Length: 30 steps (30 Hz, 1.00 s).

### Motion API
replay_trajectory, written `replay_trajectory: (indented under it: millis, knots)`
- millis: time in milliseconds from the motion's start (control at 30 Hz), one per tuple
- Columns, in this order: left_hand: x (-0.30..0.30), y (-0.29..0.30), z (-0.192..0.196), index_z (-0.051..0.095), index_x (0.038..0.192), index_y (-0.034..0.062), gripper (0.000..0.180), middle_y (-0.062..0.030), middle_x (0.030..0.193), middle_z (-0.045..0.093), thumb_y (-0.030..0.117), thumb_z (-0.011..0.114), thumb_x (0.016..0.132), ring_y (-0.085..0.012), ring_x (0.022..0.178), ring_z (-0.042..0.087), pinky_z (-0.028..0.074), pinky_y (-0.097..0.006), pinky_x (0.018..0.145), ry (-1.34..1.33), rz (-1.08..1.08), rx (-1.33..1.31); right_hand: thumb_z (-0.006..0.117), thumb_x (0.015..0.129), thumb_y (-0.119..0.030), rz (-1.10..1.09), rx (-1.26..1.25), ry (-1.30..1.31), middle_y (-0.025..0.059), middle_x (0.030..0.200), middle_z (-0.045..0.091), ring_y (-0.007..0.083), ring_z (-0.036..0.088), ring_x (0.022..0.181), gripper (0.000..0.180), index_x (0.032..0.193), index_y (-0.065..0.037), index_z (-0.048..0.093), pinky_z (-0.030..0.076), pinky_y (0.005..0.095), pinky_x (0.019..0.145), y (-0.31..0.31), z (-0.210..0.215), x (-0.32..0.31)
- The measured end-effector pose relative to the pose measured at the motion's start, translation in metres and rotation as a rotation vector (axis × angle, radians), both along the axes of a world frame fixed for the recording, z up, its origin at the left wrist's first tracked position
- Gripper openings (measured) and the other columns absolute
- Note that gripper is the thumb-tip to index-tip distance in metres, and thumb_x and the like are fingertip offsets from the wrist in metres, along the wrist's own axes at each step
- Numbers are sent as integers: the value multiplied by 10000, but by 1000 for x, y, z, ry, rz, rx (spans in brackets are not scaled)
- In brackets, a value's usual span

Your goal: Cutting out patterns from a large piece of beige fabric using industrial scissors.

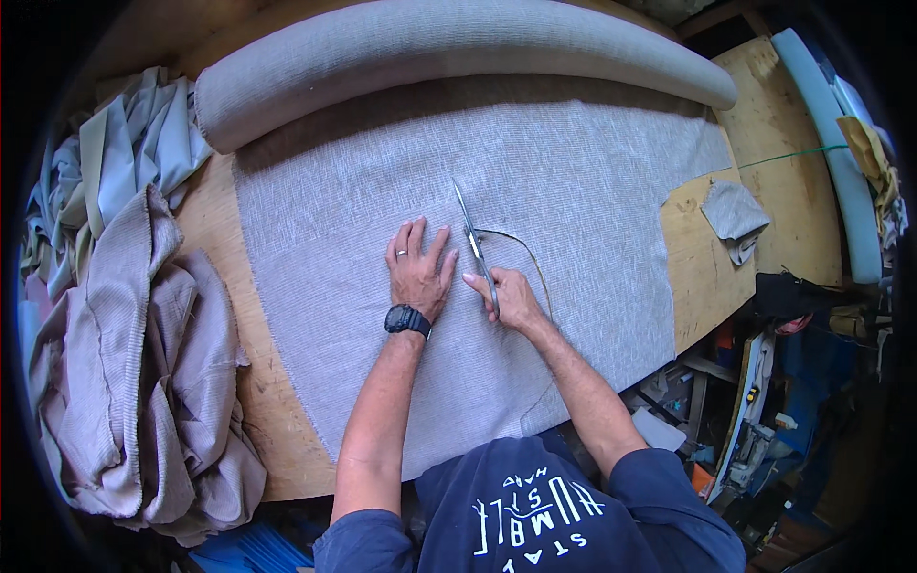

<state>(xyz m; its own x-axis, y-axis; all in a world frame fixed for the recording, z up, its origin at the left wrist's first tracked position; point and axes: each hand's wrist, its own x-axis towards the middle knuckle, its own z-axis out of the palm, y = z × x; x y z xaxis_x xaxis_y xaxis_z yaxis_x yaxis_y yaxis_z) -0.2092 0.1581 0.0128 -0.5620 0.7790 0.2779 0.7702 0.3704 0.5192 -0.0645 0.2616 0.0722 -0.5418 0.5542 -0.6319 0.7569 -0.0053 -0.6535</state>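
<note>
A wide sheet of grey ribbed upholstery fabric (334,201) lies spread in front of me, unrolled from a thick fabric roll (458,48) along the far side. My left hand (418,267) rests flat on the fabric with its fingers spread, a black watch (408,320) on the wrist and a ring on one finger. Close to its right, my right hand (511,298) grips a pair of metal scissors (476,239), whose blades point away from me. From the blades a curved cut runs right and back toward my right forearm.
The fabric covers much of a wooden table (277,411). Crumpled brown-grey cloth (143,372) and pale fabric pieces (143,134) are heaped at the left. A small fabric scrap (734,218) lies at the right, near a light blue roll (829,153). Clutter fills the lower right.
</note>
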Motion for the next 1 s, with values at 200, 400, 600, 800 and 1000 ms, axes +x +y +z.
replay_trajectory:
  millis: [200, 400, 600, 800, 1000]
  knots:
    - [2, 1, -1, 650, 1316, 144, 410, -165, 1459, 502, 306, 674, 941, -333, 1401, 407, 295, -499, 1164, -1, 12, 8, 661, 949, -546, -26, -67, 27, 38, 599, 599, 110, 586, 484, 542, 760, -42, 601, 456, 286, 446, 6, -3, 2]
    - [3, 3, -2, 652, 1311, 144, 418, -157, 1462, 500, 310, 689, 929, -332, 1406, 398, 291, -503, 1171, -6, 15, -1, 633, 973, -529, 24, -279, 37, 8, 636, 593, 97, 588, 537, 493, 795, -70, 599, 479, 255, 498, 48, 3, 15]
    - [5, 5, 0, 606, 1382, 185, 551, -153, 1544, 416, 482, 655, 921, -335, 1458, 337, 221, -520, 1217, 14, -9, -142, 760, 850, -574, 447, -54, -154, -9, 620, 577, 101, 560, 558, 487, 745, -115, 635, 424, 276, 506, 154, 8, 17]
    - [2, 2, -1, 582, 1411, 223, 615, -135, 1566, 393, 559, 651, 900, -322, 1487, 299, 192, -536, 1235, 26, -3, -163, 841, 702, -639, 799, -52, -186, -28, 587, 529, 102, 514, 564, 551, 705, -122, 651, 375, 302, 499, 225, 14, -28]
    - [2, 2, -1, 580, 1411, 249, 641, -119, 1571, 394, 604, 655, 881, -319, 1486, 306, 201, -548, 1239, 29, 11, -189, 816, 722, -671, 1000, -80, -242, -22, 672, 557, 100, 545, 656, 616, 813, -81, 665, 430, 297, 573, 238, 12, -63]
